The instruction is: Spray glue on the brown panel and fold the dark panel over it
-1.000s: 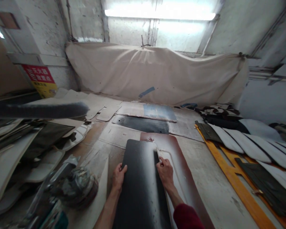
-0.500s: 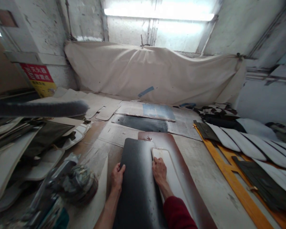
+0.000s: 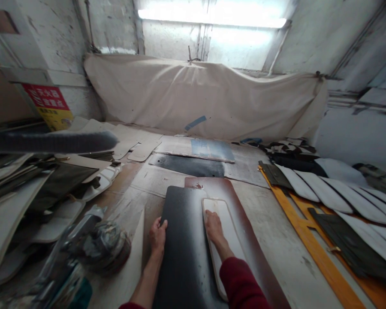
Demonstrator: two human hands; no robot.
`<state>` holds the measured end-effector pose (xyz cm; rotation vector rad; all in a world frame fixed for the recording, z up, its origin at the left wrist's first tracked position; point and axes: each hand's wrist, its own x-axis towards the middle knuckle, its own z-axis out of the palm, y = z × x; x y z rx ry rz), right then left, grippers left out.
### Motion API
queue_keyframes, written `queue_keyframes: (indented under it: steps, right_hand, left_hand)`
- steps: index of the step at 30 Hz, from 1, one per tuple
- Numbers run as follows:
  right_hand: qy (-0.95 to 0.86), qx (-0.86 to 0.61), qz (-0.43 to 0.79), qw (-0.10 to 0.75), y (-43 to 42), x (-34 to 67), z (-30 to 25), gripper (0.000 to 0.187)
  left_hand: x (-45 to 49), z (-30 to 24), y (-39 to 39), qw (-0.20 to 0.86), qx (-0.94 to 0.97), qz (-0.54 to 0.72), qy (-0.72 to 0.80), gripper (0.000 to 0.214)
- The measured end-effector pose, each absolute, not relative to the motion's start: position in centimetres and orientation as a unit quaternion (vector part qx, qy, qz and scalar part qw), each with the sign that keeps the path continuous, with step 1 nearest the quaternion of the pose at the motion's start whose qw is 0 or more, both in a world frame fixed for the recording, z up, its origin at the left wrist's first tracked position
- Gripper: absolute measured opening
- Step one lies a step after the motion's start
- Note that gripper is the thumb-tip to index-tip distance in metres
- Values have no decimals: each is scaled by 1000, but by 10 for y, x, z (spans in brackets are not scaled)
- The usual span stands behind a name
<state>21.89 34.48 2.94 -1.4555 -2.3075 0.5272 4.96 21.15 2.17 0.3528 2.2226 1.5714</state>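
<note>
My left hand (image 3: 158, 235) is closed on the left edge of a large dark board (image 3: 180, 240), its thumb lying on top. This board overlaps a reddish-brown board (image 3: 236, 201), and both carry a whitish haze along their overlap. Across them rests a long white panel (image 3: 223, 210) with rounded corners and a beige rim. My right hand (image 3: 215, 227) has its fingers curled down at the panel's left side, and the forearm in its dark red sleeve covers part of the panel. What lies under the right fingertips is hidden.
Left of me stand a spray gun with a cup (image 3: 107, 246) and a pile of panels (image 3: 54, 184). A dark blurred hose-like shape (image 3: 51, 141) juts in above them. On the right, an orange frame (image 3: 296, 219) bears white and dark green pieces. Cloth (image 3: 180, 94) hangs behind.
The white panel has shifted slightly left at its lower end, and more of its left edge shows. My right hand stays at it. My left hand still grips the dark board.
</note>
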Motion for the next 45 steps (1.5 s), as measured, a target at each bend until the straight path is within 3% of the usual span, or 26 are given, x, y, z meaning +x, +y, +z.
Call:
queue_keyframes:
  steps: [5,10,14,17,22,29,34,40,43,45]
  right_hand:
    - [-810,-457,324,171,355,240,34,55]
    - [-794,-397,411,209,346,254,52,46]
    - [-770,-409,382,306,321,290,79,38]
    - [-789,-433,279,334,292,345,72,38]
    - [-799,-508,159,279,245,419,11,46]
    - [-781,-532,188,268,228,418,6,49]
    - [-797,-523,189,237,220,412,23,42]
    - [-910,-372,144,116,240,392,56,42]
    - [-955,-268,120,49,254,382,56,25]
    - [-975,-208,60,50,257,381,48,13]
  left_hand:
    - [61,33,209,138,182,507,831,36]
    - [80,62,207,59,301,442,843,47]
    - [105,87,210,31,358,413,837,39]
    - [145,94,201,89,450,397,795,37]
    - [220,81,172,289,497,315,755,61]
    - [234,61,173,301,429,353,775,73]
    - [225,58,166,294,501,382,719,56]
    - [221,60,152,280,534,366,709,46]
    - [221,63,150,268,577,335,694,37]
    - [221,64,148,267,590,330,687,33]
